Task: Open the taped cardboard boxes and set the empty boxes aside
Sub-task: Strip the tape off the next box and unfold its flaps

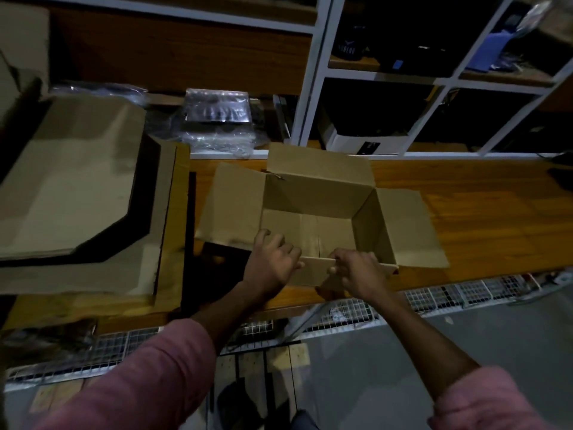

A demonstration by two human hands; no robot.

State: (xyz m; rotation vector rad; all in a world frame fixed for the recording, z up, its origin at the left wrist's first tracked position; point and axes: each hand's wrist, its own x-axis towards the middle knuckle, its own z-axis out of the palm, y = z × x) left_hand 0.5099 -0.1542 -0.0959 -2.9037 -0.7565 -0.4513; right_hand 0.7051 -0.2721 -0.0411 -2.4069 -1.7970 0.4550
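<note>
On the wooden table (483, 218), an empty cardboard box (313, 193)

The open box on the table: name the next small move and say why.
Probably lift the open box by its near flap and set it aside. Its flaps are spread and its inside looks empty. The left hand rests at that flap and the right hand grips it.

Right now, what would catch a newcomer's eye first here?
The open cardboard box in the middle of the wooden table, flaps spread and nothing visible inside. Both hands grip its near flap: left hand, right hand. At left lies a big stack of flattened cardboard.
</note>
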